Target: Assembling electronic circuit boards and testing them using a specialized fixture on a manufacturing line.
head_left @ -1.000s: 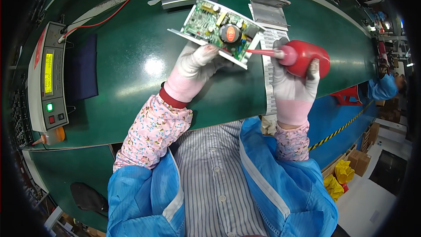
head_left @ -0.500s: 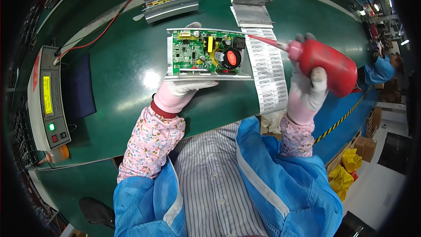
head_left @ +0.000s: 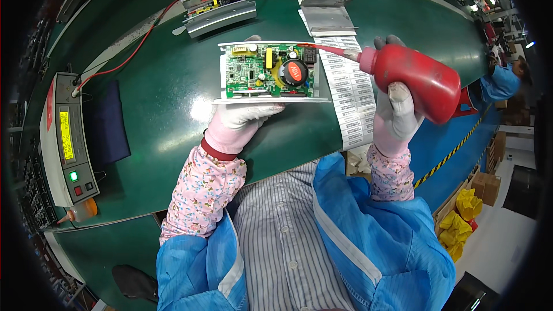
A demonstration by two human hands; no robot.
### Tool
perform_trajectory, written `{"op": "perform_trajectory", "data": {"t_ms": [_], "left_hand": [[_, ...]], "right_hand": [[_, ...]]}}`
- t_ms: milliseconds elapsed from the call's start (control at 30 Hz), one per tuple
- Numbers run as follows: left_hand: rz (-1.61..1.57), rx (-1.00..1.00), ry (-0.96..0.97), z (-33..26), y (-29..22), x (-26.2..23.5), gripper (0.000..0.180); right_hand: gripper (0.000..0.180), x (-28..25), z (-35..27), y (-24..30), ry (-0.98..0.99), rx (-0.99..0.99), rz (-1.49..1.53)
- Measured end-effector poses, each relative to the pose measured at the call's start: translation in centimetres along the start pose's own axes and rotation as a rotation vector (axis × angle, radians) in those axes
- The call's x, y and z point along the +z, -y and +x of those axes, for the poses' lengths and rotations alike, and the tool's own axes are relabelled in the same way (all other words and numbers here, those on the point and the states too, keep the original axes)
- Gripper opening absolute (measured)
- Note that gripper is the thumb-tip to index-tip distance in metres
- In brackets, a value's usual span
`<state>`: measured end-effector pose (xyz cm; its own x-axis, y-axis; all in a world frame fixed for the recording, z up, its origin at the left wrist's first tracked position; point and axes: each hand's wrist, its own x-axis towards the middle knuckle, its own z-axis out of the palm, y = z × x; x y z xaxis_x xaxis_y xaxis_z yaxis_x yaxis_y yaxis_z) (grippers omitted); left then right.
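My gloved left hand (head_left: 243, 116) grips a green circuit board (head_left: 247, 72) in a silver metal housing (head_left: 276, 101) from below, with fingertips showing behind its far edge. A black round part with a red label (head_left: 294, 72) sits on the board's right side. In my gloved right hand (head_left: 397, 106) is a red squeeze bottle (head_left: 420, 78), tipped sideways. Its long thin nozzle points left and reaches the board's upper right edge; whether it touches cannot be made out.
A sheet of white labels (head_left: 350, 95) lies right of the board, below bare metal housings (head_left: 327, 14). Another board in a housing (head_left: 222, 16) stands at the back. A tester with a lit display (head_left: 69, 138) and an orange-tipped bottle (head_left: 85, 210) are left. A person in blue (head_left: 500, 82) is far right.
The red bottle has moved left, and its nozzle now overlaps the board's upper right edge. My left hand holds the board nearly where it was. The whole view has shifted slightly.
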<state>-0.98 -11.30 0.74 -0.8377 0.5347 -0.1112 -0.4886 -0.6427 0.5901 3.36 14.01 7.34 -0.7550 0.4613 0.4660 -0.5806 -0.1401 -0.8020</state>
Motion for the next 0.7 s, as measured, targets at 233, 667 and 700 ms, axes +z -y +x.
{"op": "perform_trajectory", "data": {"t_ms": [233, 667, 700], "left_hand": [[-0.150, -0.045, 0.040, 0.4, -0.2, 1.1, 0.073], [-0.289, -0.056, 0.103, 0.7, -0.9, 0.5, 0.064], [-0.231, -0.049, 0.099, 0.8, -0.9, 0.5, 0.068]], "right_hand": [[0.060, 0.2, -0.8, -0.7, 0.043, -0.235, -0.191], [0.046, -4.0, 3.3, -0.3, -0.168, 0.108, -0.250], [0.041, -4.4, 3.7, -0.4, -0.238, 0.174, 0.048]]}}
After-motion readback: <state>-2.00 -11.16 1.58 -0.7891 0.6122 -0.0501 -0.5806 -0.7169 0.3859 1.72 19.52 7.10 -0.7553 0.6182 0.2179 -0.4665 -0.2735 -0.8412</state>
